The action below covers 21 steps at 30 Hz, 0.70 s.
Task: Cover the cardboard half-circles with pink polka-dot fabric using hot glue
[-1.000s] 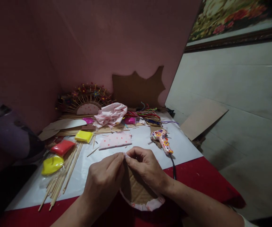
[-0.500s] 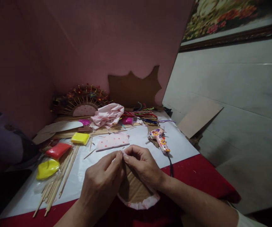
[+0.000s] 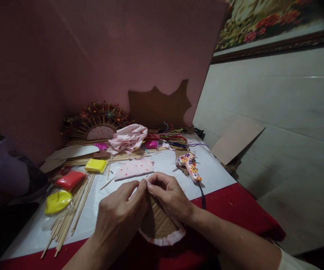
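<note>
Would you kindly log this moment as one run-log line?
left hand, right hand: both pinching far edge of fabric-rimmed cardboard | glue gun: lying unheld | crumpled pink cloth: behind

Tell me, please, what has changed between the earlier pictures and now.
The view has turned slightly right. The right side of the fabric-edged cardboard has swung slightly left. Nothing was newly taken or let go: the left hand and right hand still pinch its far edge. The glue gun stayed put.
</note>
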{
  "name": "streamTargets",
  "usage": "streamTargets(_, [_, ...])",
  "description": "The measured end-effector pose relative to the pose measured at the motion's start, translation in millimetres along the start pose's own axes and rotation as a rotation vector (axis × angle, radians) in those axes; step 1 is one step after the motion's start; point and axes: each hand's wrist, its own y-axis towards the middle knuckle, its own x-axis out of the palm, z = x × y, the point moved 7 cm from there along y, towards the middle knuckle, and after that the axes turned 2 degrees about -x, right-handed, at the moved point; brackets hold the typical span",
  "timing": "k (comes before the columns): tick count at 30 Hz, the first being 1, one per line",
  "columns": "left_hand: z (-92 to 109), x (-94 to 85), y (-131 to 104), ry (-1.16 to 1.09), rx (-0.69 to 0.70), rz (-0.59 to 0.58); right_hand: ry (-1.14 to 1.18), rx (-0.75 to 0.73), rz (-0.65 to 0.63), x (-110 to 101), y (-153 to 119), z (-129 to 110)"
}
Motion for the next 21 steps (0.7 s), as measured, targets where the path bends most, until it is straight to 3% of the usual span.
streamTargets(8, [-1.8,-3.5,-0.7,-0.061,-0.005,0.107,-0.052,-0.076,0.008,0.2,-0.8,-0.2])
streamTargets(21, [-14.1,11.3,-3.3,-0.5,-0.2,-0.01,0.061,-0.071,0.019,-1.9,-1.3,-0.7])
